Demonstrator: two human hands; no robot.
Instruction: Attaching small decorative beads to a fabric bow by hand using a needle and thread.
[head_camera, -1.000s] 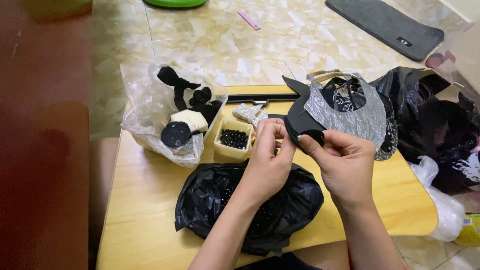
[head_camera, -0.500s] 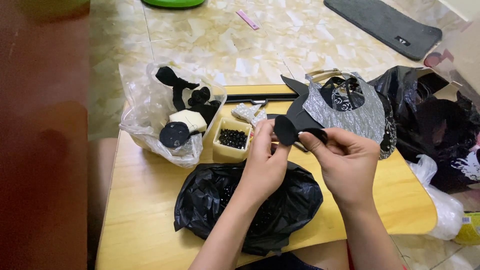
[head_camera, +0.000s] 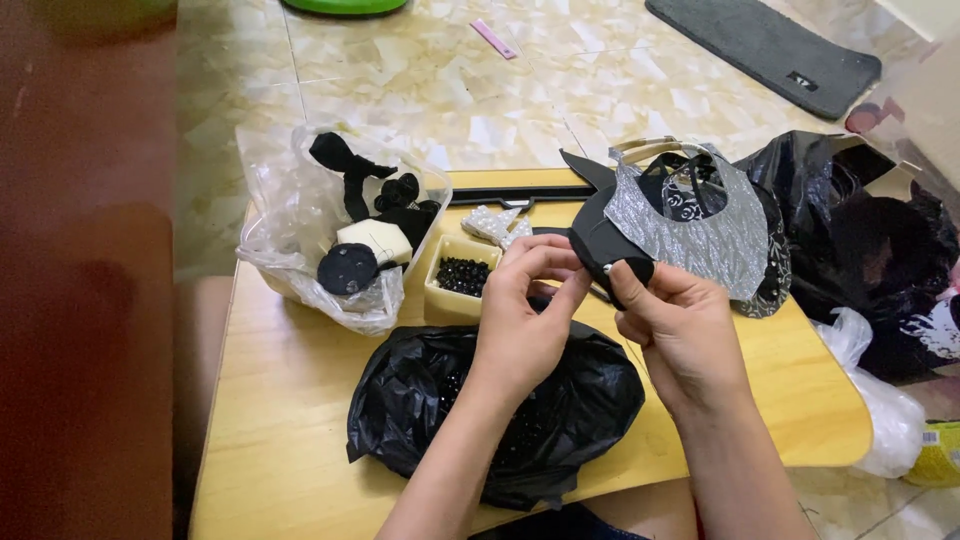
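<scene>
Item, work in hand: the left hand (head_camera: 525, 310) and right hand (head_camera: 678, 325) are meeting above a low wooden table (head_camera: 300, 400), both working a small black disc (head_camera: 605, 250). The left fingers are curling together, tips pinching the disc's left edge; the right thumb and forefinger are pinching its lower right rim, where a tiny pale bead or pin head (head_camera: 608, 268) is showing. The disc is sitting between the two hands, tilted, its face turning toward the camera; both hands are touching it, neither nearer than the other. Just behind it, a silver piece (head_camera: 700, 230) with black lace is lying across the table's far edge. Directly beneath the wrists a black bag (head_camera: 500, 420) is slumping open. Left of the hands a small tub (head_camera: 462, 277) of black beads is standing, touching a clear bag (head_camera: 340, 240) of black and white fabric bits. A second black bag (head_camera: 870, 240) is bulging at the right.
</scene>
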